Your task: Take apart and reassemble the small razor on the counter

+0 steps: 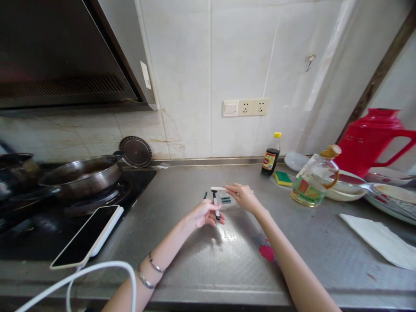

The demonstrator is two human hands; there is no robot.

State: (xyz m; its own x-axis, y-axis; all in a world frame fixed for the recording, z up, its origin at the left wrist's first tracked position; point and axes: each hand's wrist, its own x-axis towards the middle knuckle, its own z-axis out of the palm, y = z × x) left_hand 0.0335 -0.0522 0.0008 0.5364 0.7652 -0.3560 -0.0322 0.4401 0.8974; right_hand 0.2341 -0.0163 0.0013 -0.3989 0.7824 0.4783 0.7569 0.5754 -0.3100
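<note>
Above the steel counter [227, 260] my left hand [204, 214] is closed around the dark handle of a razor [216, 203], which points away from me. My right hand [242, 197] pinches a thin white strip [218, 189] at the razor's top end. Small dark green pieces [225, 199] lie on the counter just beyond the razor, and another small green piece [205, 195] lies to its left.
A phone [86, 236] with a white cable [97, 271] lies on the stove's edge, near a steel pan [81, 173]. At right stand a soy sauce bottle [271, 157], a sponge [283, 178], an oil jug [313, 182], bowls [390, 197], a red thermos [370, 138] and a white cloth [380, 240].
</note>
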